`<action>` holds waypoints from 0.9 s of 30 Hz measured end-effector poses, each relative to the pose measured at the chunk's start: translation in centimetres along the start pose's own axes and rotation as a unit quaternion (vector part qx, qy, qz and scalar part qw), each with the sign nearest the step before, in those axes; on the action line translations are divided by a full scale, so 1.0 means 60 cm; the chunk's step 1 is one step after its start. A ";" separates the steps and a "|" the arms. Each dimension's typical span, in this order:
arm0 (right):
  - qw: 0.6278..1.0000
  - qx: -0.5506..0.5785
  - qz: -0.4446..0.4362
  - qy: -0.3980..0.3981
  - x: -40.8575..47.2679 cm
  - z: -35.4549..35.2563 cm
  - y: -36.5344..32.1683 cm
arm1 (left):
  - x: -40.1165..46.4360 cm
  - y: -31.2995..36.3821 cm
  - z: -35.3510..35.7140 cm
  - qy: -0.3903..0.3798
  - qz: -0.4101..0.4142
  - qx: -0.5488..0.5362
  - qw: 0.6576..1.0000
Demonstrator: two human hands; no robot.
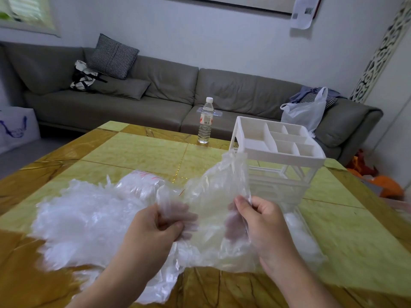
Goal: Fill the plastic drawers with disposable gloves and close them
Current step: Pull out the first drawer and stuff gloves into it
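Nearest the camera, both hands hold one clear glove (213, 210) up over the table (138, 150). The left hand (155, 227) has its fingers curled and thumb pressed in, pinching the glove's left edge; some fingertips show through the film. The right hand (262, 221) is likewise closed, gripping the right edge between thumb and fingers, so the glove hangs stretched and crumpled between them, its top reaching in front of the organiser. Under and left of the hands lies the pile (84, 218) of loose gloves, spread on a torn bag on the table. Just right of the right hand, an open drawer (298, 230) juts forward from the foot of the white organiser (278, 150); it seems to hold some white film already, though blur makes the amount unclear. The organiser's upper slot looks empty of any drawer, and its top is a divided tray. Beyond it a bottle (205, 121) stands near the far table edge, then the sofa (155, 90) with a cushion and bags. By my reading, the step in hand is sorting out a single glove before loading it. The next move would call for bunching or folding it small, carrying it right and down into the drawer, and pressing it flat so the drawer can later slide shut without film catching.
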State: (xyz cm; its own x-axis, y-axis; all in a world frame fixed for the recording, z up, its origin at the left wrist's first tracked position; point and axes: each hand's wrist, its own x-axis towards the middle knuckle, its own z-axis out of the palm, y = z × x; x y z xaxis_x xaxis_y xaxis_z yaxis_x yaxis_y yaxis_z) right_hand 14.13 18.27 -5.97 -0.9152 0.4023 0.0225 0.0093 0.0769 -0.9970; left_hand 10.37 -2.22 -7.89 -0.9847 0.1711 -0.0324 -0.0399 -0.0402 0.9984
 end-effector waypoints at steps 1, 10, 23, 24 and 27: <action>1.000 0.001 0.004 -0.003 -0.001 0.000 -0.001 | -0.002 0.001 0.001 0.001 -0.006 -0.011 1.000; 1.000 -0.009 -0.020 0.019 0.007 0.004 0.013 | -0.014 -0.001 0.015 -0.021 -0.092 -0.038 0.995; 0.999 0.042 0.012 0.028 0.003 0.005 -0.002 | -0.015 0.004 0.014 0.003 -0.028 0.038 0.999; 0.998 0.051 0.018 0.024 0.001 0.005 -0.004 | -0.015 0.005 0.013 0.002 -0.030 0.036 0.999; 0.998 0.049 0.029 -0.006 -0.005 0.008 -0.008 | -0.013 0.002 0.010 -0.006 -0.031 0.041 0.999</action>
State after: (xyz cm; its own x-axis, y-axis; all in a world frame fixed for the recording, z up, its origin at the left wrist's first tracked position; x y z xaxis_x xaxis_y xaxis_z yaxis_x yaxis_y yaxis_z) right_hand 14.23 17.68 -5.54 -0.9194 0.3918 -0.0351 0.0229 -0.0359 -0.9991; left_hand 11.26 -1.77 -7.70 -0.9789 0.1820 -0.0934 -0.0854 0.0513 0.9950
